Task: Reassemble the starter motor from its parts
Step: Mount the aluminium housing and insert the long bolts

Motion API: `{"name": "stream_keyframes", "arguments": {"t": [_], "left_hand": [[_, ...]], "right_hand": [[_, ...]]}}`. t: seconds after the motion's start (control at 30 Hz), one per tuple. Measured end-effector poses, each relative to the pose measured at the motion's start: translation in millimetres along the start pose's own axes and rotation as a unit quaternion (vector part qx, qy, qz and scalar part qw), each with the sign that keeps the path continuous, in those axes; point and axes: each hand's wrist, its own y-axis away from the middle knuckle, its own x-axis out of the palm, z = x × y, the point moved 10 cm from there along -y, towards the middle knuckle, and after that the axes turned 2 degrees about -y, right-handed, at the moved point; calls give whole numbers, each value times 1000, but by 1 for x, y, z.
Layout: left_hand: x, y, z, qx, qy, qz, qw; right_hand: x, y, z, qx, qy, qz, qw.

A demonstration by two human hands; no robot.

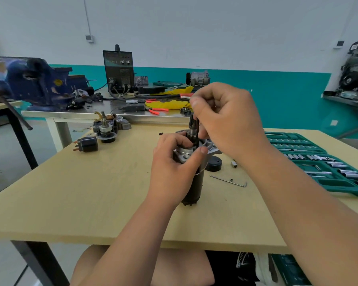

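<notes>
On the desk (91,193), left hand (174,164) grips the upright starter motor (194,186), right hand (225,120) pinches a thin part (197,131) that a slip could drop.

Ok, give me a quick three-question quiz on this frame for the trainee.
1. True or false: the motor lies flat on the table.
2. Which hand grips the motor's housing? A left, B right, C neither.
3. Fill in: the hex key lies to the motor's ____.
Key: 1 false, it stands upright. 2 A, the left hand; the right hand pinches a thin part above. 3 right.
</notes>
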Motion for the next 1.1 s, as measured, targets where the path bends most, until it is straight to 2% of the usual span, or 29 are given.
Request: {"name": "stream_keyframes", "arguments": {"t": [0.1,0.23,0.47,0.7,0.83,0.93,1.0,1.1], "left_hand": [[2,-5,-2,-3,-21,-10,1000],[6,-9,1,-32,-30,1,999],[1,-11,-13,-10,-104,-9,994],[5,-13,-17,-7,-102,-5,995],[5,-13,-25,42,-101,-6,994],[8,-12,-31,77,-146,1,986],[8,-11,-33,92,-165,-3,982],[9,-11,-33,95,-176,-2,980]], "right_hand": [[7,-2,-8,64,-54,64,994],[14,5,-24,95,-76,119,985],[6,5,-29,65,-36,60,995],[1,13,-35,66,-39,-16,997],[8,10,-35,60,-50,52,996],[8,8,-37,44,-48,85,994],[6,6,-45,73,-132,77,985],[16,-1,-51,123,-336,126,925]]}}
